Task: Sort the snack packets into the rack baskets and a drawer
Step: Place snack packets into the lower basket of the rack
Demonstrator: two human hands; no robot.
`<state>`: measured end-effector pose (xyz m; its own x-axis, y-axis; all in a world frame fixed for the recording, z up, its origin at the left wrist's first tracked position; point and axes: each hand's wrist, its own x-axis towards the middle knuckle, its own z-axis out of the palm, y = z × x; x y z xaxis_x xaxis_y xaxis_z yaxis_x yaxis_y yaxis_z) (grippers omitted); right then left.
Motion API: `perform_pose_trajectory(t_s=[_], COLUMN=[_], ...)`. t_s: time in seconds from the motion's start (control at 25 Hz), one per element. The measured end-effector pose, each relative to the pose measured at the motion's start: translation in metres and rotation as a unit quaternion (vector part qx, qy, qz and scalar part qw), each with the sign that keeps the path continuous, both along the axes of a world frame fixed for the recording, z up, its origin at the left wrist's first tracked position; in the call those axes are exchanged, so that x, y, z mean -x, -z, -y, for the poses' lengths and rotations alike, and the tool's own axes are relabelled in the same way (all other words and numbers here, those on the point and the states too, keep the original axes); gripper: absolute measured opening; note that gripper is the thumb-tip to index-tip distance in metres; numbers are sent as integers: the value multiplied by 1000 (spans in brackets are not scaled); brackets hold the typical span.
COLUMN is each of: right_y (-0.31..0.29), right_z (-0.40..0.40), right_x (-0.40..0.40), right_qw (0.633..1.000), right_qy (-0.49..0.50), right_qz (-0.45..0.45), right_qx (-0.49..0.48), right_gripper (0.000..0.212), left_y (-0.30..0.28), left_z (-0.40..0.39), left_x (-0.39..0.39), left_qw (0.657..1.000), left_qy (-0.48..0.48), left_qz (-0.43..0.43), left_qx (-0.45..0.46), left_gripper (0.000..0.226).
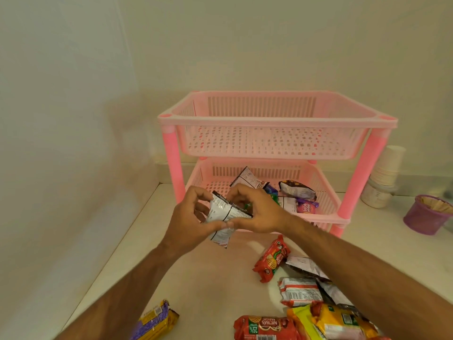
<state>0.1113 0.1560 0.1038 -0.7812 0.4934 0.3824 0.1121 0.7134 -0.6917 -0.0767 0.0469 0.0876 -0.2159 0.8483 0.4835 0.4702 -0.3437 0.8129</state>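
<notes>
A white-backed snack packet (226, 214) is pinched between left hand (190, 223) and right hand (259, 212), both grips clamped on it, in front of the pink rack (277, 123). Several packets (297, 192) are seen in the middle basket (top basket contents unclear). More packets (272, 260) lie on the desk (210, 278).

Both hands held one small white-backed foil snack packet (224, 217) before the pink slotted plastic rack (277, 123): left hand (193, 222) pinching its lower edge, right hand (255, 212) curled over its top. The rack's middle basket (326, 190) contained several packets. Red biscuit packs (270, 258) and yellow packs (335, 322) lay on the pale counter (208, 278).
</notes>
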Motion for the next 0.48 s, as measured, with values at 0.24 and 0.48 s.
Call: perform_pose_trajectory(t_s=[0.24,0.48], right_y=[-3,-14], right_z=[-3,-26], right_x=[2,12], right_qw=[995,946], right_qy=[47,172], right_qz=[-40,-180], right_qx=[76,206], right_gripper=[38,34], left_y=[9,25], left_z=[12,36], left_x=[26,54], left_qw=[994,665], left_qy=[12,207], left_qz=[-24,-298], left_qx=[106,652], left_gripper=[60,65])
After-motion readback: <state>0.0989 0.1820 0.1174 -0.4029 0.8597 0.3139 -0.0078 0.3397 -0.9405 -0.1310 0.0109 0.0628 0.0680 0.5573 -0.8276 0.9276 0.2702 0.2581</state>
